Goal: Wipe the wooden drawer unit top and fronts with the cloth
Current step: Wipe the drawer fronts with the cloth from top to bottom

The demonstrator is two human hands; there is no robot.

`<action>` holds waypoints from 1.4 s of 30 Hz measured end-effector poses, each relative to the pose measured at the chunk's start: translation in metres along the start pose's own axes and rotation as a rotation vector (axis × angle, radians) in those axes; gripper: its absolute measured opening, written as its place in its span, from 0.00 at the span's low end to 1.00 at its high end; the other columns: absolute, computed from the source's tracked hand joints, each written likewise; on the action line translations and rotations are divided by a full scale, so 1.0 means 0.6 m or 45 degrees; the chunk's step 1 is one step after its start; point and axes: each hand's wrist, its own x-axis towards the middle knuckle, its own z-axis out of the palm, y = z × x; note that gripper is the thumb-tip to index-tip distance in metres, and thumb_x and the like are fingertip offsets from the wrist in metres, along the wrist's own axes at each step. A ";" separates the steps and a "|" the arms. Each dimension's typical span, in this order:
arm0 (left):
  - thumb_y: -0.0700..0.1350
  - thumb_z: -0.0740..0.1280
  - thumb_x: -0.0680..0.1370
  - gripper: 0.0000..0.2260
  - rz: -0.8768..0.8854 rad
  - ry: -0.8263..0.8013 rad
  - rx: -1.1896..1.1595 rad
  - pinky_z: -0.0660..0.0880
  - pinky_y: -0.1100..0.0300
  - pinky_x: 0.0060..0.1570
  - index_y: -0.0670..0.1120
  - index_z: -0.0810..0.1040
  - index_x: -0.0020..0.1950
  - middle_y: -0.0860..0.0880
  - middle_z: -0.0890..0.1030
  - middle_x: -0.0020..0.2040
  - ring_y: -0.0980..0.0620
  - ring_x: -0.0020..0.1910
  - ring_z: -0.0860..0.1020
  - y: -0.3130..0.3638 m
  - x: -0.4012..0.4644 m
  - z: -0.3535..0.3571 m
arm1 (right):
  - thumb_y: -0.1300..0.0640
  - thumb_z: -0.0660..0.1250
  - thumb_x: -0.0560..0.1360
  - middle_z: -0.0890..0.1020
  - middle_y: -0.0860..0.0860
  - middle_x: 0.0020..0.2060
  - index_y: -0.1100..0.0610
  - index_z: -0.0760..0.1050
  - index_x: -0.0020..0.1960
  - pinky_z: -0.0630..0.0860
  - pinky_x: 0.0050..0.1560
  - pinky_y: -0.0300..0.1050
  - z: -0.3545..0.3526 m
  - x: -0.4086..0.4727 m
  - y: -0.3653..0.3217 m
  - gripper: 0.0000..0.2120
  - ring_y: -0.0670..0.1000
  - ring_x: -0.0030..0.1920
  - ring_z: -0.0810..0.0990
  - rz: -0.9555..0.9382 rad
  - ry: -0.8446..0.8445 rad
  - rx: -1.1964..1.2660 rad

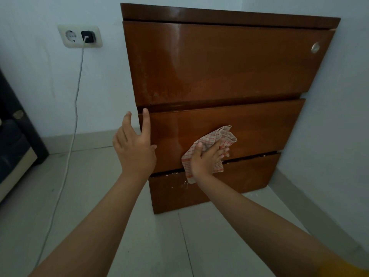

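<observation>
The brown wooden drawer unit (229,64) has three drawer fronts and stands on the floor against the wall. My right hand (205,158) presses a crumpled red-and-white checked cloth (217,137) flat against the middle drawer front, near its lower edge. Part of the cloth hangs down over the gap to the bottom drawer. My left hand (133,144) rests with fingers spread on the left edge of the middle drawer, holding nothing. Only the front edge of the unit's top is visible.
A wall socket (79,36) with a black charger plugged in sits left of the unit; its white cable (75,108) hangs down and trails across the tiled floor. Dark furniture (14,140) stands at the far left. A wall closes in on the right.
</observation>
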 end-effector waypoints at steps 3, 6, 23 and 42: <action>0.46 0.75 0.68 0.44 -0.052 -0.009 -0.012 0.65 0.39 0.62 0.51 0.51 0.76 0.34 0.60 0.71 0.34 0.68 0.63 -0.001 0.001 0.009 | 0.44 0.53 0.80 0.30 0.57 0.73 0.50 0.31 0.75 0.42 0.74 0.62 0.000 0.003 0.004 0.36 0.61 0.75 0.33 -0.014 -0.034 -0.013; 0.45 0.74 0.69 0.44 -0.056 -0.022 -0.040 0.65 0.39 0.62 0.51 0.49 0.76 0.34 0.59 0.71 0.34 0.67 0.63 -0.004 -0.008 0.018 | 0.45 0.54 0.80 0.30 0.57 0.74 0.49 0.32 0.75 0.42 0.74 0.61 -0.003 0.005 0.010 0.36 0.61 0.74 0.33 -0.042 -0.038 -0.028; 0.46 0.67 0.75 0.44 0.024 -0.795 -0.493 0.68 0.48 0.64 0.56 0.33 0.73 0.40 0.60 0.70 0.40 0.66 0.66 -0.069 -0.171 0.113 | 0.47 0.55 0.80 0.32 0.57 0.74 0.49 0.32 0.75 0.48 0.73 0.58 -0.017 0.020 0.012 0.36 0.62 0.75 0.37 0.037 -0.019 -0.094; 0.51 0.66 0.68 0.43 -0.129 -0.685 -0.483 0.63 0.42 0.68 0.42 0.46 0.75 0.32 0.50 0.71 0.31 0.69 0.57 -0.030 -0.185 0.155 | 0.53 0.55 0.81 0.54 0.52 0.77 0.41 0.44 0.76 0.67 0.68 0.56 -0.027 0.009 0.112 0.29 0.59 0.73 0.63 0.110 0.212 -0.050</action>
